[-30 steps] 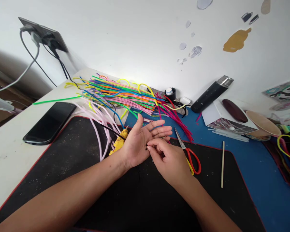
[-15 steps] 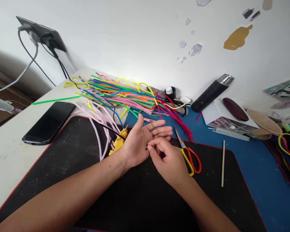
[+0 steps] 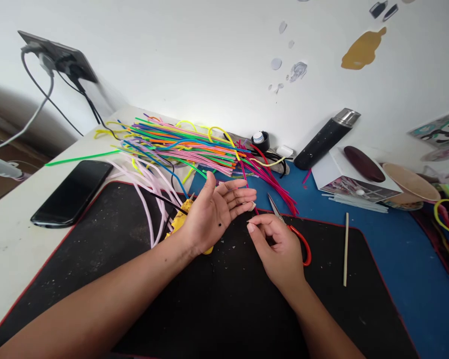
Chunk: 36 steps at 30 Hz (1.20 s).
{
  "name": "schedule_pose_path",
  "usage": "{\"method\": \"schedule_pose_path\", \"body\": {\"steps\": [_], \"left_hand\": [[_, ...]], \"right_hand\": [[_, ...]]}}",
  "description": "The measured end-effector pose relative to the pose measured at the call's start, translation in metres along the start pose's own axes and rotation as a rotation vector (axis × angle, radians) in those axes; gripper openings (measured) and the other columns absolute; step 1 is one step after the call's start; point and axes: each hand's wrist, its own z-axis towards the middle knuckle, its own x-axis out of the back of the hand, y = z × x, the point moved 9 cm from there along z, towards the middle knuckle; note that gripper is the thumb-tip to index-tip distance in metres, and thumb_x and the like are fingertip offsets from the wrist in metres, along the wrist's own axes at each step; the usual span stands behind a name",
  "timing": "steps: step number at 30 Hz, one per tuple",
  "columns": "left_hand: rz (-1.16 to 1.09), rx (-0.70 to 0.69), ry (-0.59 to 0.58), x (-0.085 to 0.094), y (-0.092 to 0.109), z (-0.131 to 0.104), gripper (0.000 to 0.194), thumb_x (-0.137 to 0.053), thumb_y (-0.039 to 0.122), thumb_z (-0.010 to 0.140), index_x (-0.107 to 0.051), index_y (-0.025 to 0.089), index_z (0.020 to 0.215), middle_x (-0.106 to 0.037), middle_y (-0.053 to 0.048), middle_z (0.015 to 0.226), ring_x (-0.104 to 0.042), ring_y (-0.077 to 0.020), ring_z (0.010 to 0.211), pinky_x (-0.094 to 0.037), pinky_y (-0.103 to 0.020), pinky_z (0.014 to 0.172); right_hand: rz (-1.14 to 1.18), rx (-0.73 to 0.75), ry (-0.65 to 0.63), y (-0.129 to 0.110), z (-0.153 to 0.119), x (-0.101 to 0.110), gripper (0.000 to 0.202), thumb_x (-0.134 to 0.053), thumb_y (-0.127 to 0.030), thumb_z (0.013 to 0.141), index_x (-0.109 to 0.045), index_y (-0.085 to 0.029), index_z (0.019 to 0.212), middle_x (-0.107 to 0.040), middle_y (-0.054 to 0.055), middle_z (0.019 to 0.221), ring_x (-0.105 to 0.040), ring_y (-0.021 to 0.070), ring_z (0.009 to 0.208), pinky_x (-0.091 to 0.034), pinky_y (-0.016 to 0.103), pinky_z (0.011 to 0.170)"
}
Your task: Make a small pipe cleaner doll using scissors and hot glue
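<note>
My left hand (image 3: 215, 214) is held palm up above the black mat (image 3: 224, 309), its fingers stretched out. A tiny round black bead (image 3: 219, 225) lies on its palm. Just to the right, my right hand (image 3: 279, 244) pinches thumb and forefinger together on a tiny dark piece (image 3: 248, 222), too small to make out clearly. Its fingertips are apart from the left palm. Behind my left wrist sits a yellow glue gun (image 3: 178, 219), partly hidden. Scissors with red and yellow handles (image 3: 305, 247) lie behind my right hand, partly covered.
A heap of coloured pipe cleaners (image 3: 187, 144) lies along the wall. On the left is a black phone (image 3: 73, 194). To the right are a thin stick (image 3: 346, 249), a leaning black flask (image 3: 324, 142), a white box (image 3: 344, 172) and a bowl (image 3: 411, 182).
My right hand has moved right, away from the left palm, with its fingertips still pinched. One black dot now shows plainly on the left palm. The view has shifted slightly.
</note>
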Motion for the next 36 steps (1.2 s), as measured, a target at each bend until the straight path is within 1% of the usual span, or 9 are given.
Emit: {"method": "schedule_pose_path", "body": {"steps": [4,8,11,15,21,26,28,31,36], "left_hand": [[0.151,-0.101,-0.02,-0.006,0.004,-0.004,0.07,-0.054,0.08,0.1,-0.08,0.016,0.115,-0.08,-0.018,0.122,-0.069,-0.0339,0.129,-0.052,-0.044,0.113],[0.286,-0.23,-0.062,-0.016,0.008,-0.01,0.068,-0.052,0.077,0.102,-0.08,0.019,0.124,-0.071,-0.015,0.147,-0.05,-0.0325,0.154,-0.04,-0.042,0.126],[0.284,-0.235,-0.059,-0.016,0.004,-0.009,0.064,-0.053,0.075,0.103,-0.081,0.022,0.123,-0.071,-0.012,0.149,-0.045,-0.0293,0.158,-0.033,-0.041,0.132],[0.275,-0.202,-0.019,-0.013,0.005,-0.006,0.066,-0.051,0.078,0.102,-0.082,0.023,0.119,-0.074,-0.012,0.145,-0.05,-0.0297,0.155,-0.036,-0.043,0.13],[0.326,-0.288,0.045,-0.011,0.039,-0.004,0.071,-0.044,0.082,0.101,-0.083,0.023,0.109,-0.08,-0.013,0.129,-0.06,-0.0335,0.145,-0.049,-0.043,0.117],[0.439,-0.338,0.078,-0.005,0.053,-0.004,0.062,-0.054,0.076,0.101,-0.083,0.022,0.104,-0.082,-0.012,0.109,-0.072,-0.032,0.119,-0.053,-0.04,0.102],[0.599,-0.349,0.068,-0.008,0.054,-0.007,0.047,-0.069,0.066,0.097,-0.083,0.021,0.098,-0.08,-0.009,0.096,-0.072,-0.0289,0.102,-0.052,-0.037,0.097],[1.012,-0.349,-0.024,-0.023,0.055,-0.016,0.023,-0.085,0.045,0.09,-0.082,0.022,0.089,-0.076,-0.005,0.088,-0.065,-0.0245,0.086,-0.049,-0.033,0.088],[1.573,-0.371,-0.28,-0.044,0.054,-0.031,0.019,-0.077,0.045,0.095,-0.08,0.026,0.093,-0.07,-0.005,0.085,-0.06,-0.0262,0.083,-0.048,-0.035,0.082]], "right_hand": [[0.052,-0.009,-0.021,0.002,-0.005,-0.003,0.011,-0.067,-0.029,0.099,-0.072,-0.021,0.093,-0.047,-0.008,0.058,-0.044,0.011,0.049,-0.036,0.023,0.047],[0.08,-0.008,-0.002,0.002,-0.006,0.002,0.011,-0.067,-0.028,0.099,-0.072,-0.021,0.092,-0.047,-0.008,0.058,-0.046,0.0111,0.049,-0.038,0.023,0.048],[0.084,-0.014,0.027,0.005,-0.006,0.009,0.011,-0.067,-0.029,0.099,-0.072,-0.022,0.092,-0.047,-0.008,0.057,-0.045,0.011,0.049,-0.039,0.023,0.049],[0.115,-0.034,0.046,0.01,-0.006,0.015,0.011,-0.067,-0.031,0.099,-0.071,-0.022,0.094,-0.048,-0.008,0.058,-0.045,0.0112,0.049,-0.039,0.023,0.047],[0.119,-0.007,0.046,0.006,-0.007,0.016,0.01,-0.066,-0.029,0.099,-0.071,-0.023,0.093,-0.047,-0.009,0.056,-0.045,0.0105,0.047,-0.04,0.023,0.047],[0.11,0.001,0.036,0.006,-0.007,0.014,0.009,-0.067,-0.028,0.099,-0.072,-0.022,0.093,-0.047,-0.009,0.058,-0.045,0.0108,0.049,-0.041,0.023,0.049],[0.109,0.001,0.026,0.005,-0.007,0.012,0.009,-0.067,-0.027,0.099,-0.072,-0.022,0.093,-0.047,-0.009,0.057,-0.045,0.0105,0.048,-0.039,0.023,0.048],[0.118,-0.001,0.021,0.006,-0.007,0.011,0.009,-0.067,-0.027,0.1,-0.071,-0.022,0.094,-0.044,-0.01,0.057,-0.042,0.0097,0.047,-0.034,0.023,0.046],[0.137,0.01,0.064,0.01,-0.007,0.014,0.008,-0.067,-0.027,0.1,-0.071,-0.021,0.096,-0.046,-0.009,0.059,-0.043,0.01,0.049,-0.034,0.024,0.048]]}}
